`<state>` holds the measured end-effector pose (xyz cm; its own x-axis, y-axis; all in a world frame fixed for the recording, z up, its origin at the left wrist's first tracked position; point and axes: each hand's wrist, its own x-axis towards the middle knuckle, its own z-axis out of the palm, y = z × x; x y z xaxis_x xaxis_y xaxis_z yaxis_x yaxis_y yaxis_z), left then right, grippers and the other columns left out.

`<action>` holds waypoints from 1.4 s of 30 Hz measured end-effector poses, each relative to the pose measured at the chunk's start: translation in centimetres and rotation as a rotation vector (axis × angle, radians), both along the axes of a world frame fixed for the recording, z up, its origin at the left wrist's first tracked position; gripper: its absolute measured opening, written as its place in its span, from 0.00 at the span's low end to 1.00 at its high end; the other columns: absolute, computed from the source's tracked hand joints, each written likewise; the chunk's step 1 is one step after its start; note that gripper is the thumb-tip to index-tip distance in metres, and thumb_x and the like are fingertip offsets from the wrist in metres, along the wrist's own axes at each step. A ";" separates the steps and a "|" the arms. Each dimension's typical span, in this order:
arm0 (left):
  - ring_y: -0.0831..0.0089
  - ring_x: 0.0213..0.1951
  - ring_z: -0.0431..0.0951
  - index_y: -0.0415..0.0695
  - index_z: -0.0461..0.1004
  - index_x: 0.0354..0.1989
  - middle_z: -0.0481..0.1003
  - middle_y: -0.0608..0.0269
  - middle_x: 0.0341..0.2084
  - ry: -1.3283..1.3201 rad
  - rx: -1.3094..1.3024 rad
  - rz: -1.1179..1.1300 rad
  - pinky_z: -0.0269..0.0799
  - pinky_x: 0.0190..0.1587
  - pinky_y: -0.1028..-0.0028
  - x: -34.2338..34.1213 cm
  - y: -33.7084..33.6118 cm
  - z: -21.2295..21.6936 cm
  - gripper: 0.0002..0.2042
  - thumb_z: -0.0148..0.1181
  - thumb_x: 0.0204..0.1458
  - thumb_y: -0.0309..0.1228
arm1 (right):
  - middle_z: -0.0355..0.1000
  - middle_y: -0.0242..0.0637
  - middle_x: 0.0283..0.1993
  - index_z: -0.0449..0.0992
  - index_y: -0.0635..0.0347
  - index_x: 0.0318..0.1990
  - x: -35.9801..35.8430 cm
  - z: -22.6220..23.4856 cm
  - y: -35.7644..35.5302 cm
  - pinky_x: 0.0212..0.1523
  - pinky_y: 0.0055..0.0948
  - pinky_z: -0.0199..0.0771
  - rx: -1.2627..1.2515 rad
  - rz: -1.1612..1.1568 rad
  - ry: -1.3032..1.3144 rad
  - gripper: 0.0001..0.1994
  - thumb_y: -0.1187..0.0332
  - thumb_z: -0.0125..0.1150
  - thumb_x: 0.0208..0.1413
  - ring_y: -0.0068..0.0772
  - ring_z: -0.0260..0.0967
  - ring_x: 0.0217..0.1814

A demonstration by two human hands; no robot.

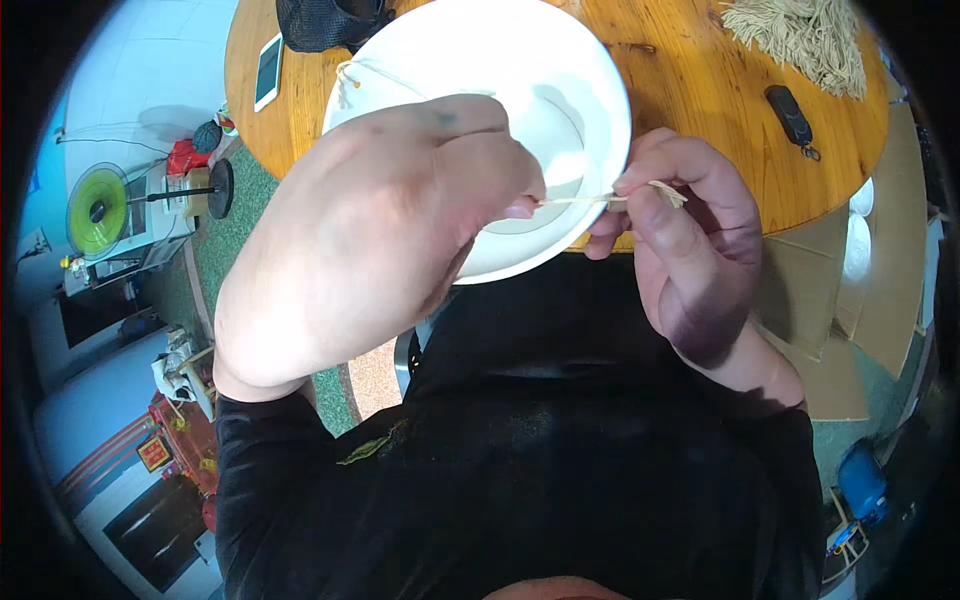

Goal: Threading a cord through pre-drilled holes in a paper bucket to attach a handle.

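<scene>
Phone (268, 72) lies flat near the left edge of the table (690, 70), mesh bag (322, 22) just beyond it; both look parked clear of the hands. Looped string (346, 70) sits at the white bowl's (480, 50) far-left rim; can't tell how it's fixed. Bowl's near rim overhangs the table edge, probably for hand access. Left hand (365, 225) arches over the bowl, fingertips clamped on the cord (578, 200). Cord crosses the right rim nearly straight, presumably tensioned between two pinches. Right hand (695, 220): thumb and forefinger together on the cord beside the rim, frayed end poking past. Key fob (789, 113) and strand bundle (805, 45) sit far right, bundle probably within reach.
</scene>
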<state>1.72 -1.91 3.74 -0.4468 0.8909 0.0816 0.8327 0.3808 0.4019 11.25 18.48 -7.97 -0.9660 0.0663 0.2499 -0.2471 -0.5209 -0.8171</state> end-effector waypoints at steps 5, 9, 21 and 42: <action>0.57 0.36 0.85 0.43 0.79 0.35 0.78 0.57 0.31 0.174 -0.085 0.059 0.78 0.36 0.63 0.4 -1.0 0.0 0.05 0.69 0.55 0.21 | 0.76 0.36 0.42 0.76 0.65 0.50 0.1 -0.2 -0.4 0.39 0.22 0.81 0.048 0.069 0.025 0.05 0.73 0.61 0.74 0.21 0.75 0.36; 0.55 0.36 0.85 0.44 0.78 0.36 0.78 0.57 0.32 0.145 -0.128 0.071 0.79 0.36 0.62 0.5 -1.1 0.0 0.06 0.69 0.55 0.21 | 0.76 0.38 0.45 0.77 0.65 0.50 0.3 0.1 -0.5 0.38 0.22 0.80 0.001 0.084 -0.013 0.05 0.74 0.62 0.72 0.22 0.76 0.38; 0.51 0.38 0.84 0.41 0.79 0.42 0.79 0.56 0.34 0.075 -0.036 0.113 0.78 0.39 0.61 0.1 -1.0 -0.2 0.05 0.66 0.60 0.20 | 0.84 0.44 0.49 0.78 0.65 0.49 -0.1 3.2 1.0 0.34 0.17 0.77 0.696 -0.121 0.307 0.09 0.85 0.62 0.65 0.18 0.77 0.36; 0.79 0.31 0.80 0.38 0.82 0.49 0.82 0.65 0.31 -0.832 -0.244 0.170 0.76 0.37 0.78 -0.4 -1.0 2.2 0.13 0.57 0.75 0.35 | 0.83 0.36 0.38 0.79 0.67 0.49 -0.2 7.6 0.5 0.31 0.17 0.77 0.617 -0.011 -0.193 0.05 0.77 0.64 0.70 0.16 0.75 0.32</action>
